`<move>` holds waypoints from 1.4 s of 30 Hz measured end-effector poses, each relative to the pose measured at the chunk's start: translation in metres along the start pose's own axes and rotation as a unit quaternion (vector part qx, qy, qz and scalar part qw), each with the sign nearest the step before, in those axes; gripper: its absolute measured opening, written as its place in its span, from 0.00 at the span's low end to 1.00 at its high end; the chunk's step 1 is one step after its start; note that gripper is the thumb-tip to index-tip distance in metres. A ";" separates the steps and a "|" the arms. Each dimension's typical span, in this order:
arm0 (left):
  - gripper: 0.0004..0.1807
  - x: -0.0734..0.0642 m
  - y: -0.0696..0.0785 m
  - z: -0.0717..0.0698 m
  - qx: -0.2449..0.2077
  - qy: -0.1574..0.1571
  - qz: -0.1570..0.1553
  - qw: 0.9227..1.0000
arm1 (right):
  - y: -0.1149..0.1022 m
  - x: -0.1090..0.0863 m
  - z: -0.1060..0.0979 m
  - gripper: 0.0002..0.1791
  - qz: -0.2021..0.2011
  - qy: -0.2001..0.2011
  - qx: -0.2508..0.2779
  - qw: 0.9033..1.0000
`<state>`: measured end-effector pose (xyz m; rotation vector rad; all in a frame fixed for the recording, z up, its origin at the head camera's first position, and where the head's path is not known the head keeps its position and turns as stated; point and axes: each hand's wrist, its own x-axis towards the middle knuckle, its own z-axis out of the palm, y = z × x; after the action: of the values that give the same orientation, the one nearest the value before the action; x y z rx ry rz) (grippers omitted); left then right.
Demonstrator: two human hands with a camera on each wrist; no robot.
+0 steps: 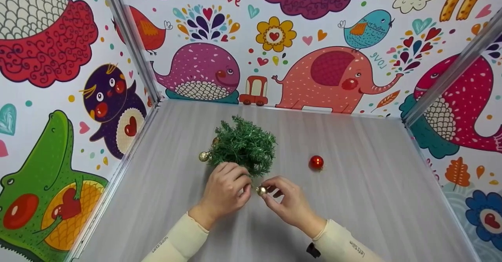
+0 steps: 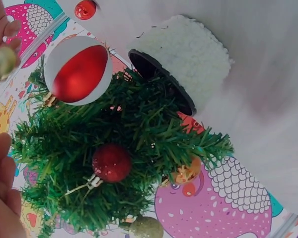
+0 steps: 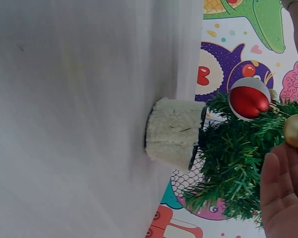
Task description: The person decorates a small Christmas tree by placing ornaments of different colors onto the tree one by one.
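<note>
A small green artificial Christmas tree [image 1: 245, 144] stands in the middle, its white fuzzy pot [image 3: 173, 130] showing in the wrist views. Between thumb and fingers, my right hand [image 1: 288, 201] holds a shiny gold bauble [image 1: 261, 191] just in front of the tree. My left hand [image 1: 227, 189] is close to the lower branches, thumb and forefinger pinched together at the bauble's thin hanging loop; the loop itself is mostly hidden. A red and white bauble [image 2: 79, 70] and a dark red bauble [image 2: 112, 162] hang on the branches, as does a glittery gold bauble [image 1: 204, 156] at the left side.
A loose red bauble [image 1: 316, 162] lies on the grey table [image 1: 364, 199] to the right of the tree. Printed cartoon panels [image 1: 219, 71] wall the table at the back and sides, with metal posts [image 1: 133, 38] at the corners.
</note>
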<state>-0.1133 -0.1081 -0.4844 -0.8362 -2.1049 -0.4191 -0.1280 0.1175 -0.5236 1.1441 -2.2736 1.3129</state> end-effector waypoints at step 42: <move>0.02 -0.013 0.009 0.010 0.008 -0.006 -0.018 1.000 | 0.001 0.010 0.020 0.10 -0.032 0.015 -0.003 0.999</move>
<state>-0.1073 -0.1017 -0.5003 -0.7945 -2.1344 -0.4163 -0.1326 0.0965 -0.5288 1.1760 -2.2000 1.2896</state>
